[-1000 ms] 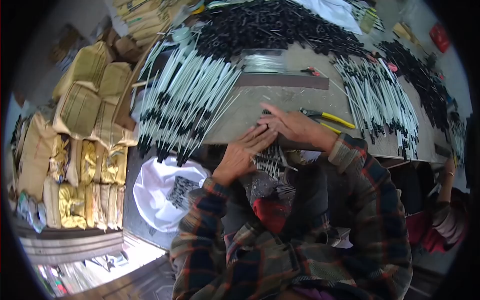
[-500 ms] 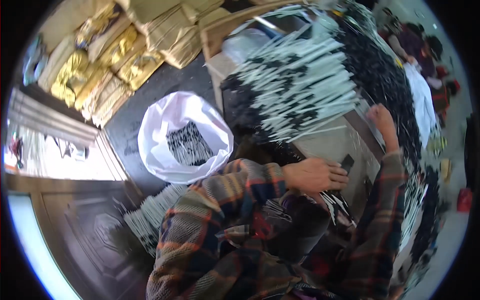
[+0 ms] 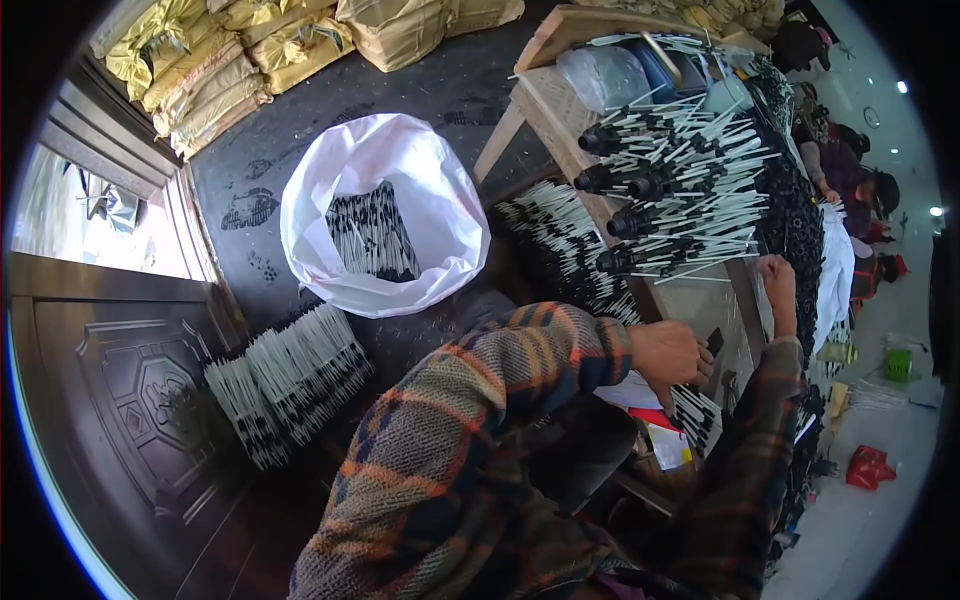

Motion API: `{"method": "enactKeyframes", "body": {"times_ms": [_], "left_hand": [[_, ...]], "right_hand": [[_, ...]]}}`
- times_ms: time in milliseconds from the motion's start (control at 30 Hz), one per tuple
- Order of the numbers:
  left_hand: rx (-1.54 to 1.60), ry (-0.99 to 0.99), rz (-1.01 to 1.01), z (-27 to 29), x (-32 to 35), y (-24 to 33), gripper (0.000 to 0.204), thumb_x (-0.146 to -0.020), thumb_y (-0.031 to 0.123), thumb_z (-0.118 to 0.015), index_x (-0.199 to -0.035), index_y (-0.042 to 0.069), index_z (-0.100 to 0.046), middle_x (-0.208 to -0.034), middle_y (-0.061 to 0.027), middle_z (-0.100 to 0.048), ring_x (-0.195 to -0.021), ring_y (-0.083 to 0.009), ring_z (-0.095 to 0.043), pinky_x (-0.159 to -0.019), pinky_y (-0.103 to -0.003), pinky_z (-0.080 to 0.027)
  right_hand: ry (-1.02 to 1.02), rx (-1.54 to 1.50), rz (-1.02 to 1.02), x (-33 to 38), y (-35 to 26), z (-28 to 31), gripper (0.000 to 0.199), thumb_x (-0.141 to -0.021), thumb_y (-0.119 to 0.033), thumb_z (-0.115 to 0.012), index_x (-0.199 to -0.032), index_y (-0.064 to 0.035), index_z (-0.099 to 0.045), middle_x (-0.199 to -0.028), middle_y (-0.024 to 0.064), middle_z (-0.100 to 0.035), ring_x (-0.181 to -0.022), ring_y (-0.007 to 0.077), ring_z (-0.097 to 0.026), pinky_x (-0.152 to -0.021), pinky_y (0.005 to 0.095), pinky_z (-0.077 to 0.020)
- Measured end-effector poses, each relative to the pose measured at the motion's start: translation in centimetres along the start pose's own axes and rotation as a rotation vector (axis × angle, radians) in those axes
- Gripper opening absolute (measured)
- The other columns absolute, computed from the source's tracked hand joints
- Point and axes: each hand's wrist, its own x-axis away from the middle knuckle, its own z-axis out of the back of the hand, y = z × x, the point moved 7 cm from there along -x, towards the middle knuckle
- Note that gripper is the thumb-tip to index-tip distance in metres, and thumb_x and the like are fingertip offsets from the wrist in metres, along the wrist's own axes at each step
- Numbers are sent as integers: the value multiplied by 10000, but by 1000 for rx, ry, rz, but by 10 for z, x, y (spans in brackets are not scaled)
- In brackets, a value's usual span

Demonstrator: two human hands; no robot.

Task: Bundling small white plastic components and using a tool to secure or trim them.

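My left hand (image 3: 668,360) is closed at the table's near edge, its fingers curled round a small bundle of thin white sticks with black fittings (image 3: 697,415) that hangs below it. My right hand (image 3: 777,292), farther to the right, is closed in a pinch beside the stick pile. What it pinches, if anything, is too small to name. Ahead of both hands lies a big heap of white sticks (image 3: 690,190) with bunched black ends, on the wooden table (image 3: 556,112). Next to my left fingers sits a small dark flat piece (image 3: 713,343).
An open white sack (image 3: 305,225) with bundled sticks inside stands on the dark floor to the left. More stick bundles (image 3: 290,375) stand near the brown door (image 3: 140,390). Loose black parts (image 3: 795,215) cover the table's right side. Yellow sacks (image 3: 205,105) are stacked behind; co-workers (image 3: 860,185) sit far right.
The whole view has shifted, so the sack and heap sit differently in it. My left fingers, earlier stretched out flatter, are now curled. My right hand remains closed.
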Motion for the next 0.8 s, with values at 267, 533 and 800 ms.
{"method": "enactKeyframes", "body": {"times_ms": [267, 533, 800], "left_hand": [[44, -32, -8, 9, 5, 6, 662, -623, 506, -660, -1084, 43, -553, -1190, -84, -528, -1143, -240, -460, -968, -341, -365], [-91, -221, 56, 10, -8, 0, 710, -613, 391, -674, -1216, 80, -466, -1268, -74, -468, -1197, -228, -419, -1003, -351, -337], [-86, -422, 102, 4, -29, 5, 781, -516, 122, -651, -1261, 74, -422, -1312, -76, -423, -1223, -234, -386, -1024, -356, -316]], "right_hand": [[337, -17, -71, 40, -84, 57, 123, -848, -64, -507, -915, 0, -589, -859, 144, -596, -791, 240, -595, -689, 287, -450], [149, -256, -82, 188, -150, 15, 179, -799, -51, -528, -957, -60, -609, -773, 114, -561, -697, 271, -546, -601, 323, -430], [339, -125, -193, 192, -112, 11, 123, -795, -151, -554, -898, -143, -622, -812, 77, -552, -694, 303, -571, -577, 378, -456]]}}
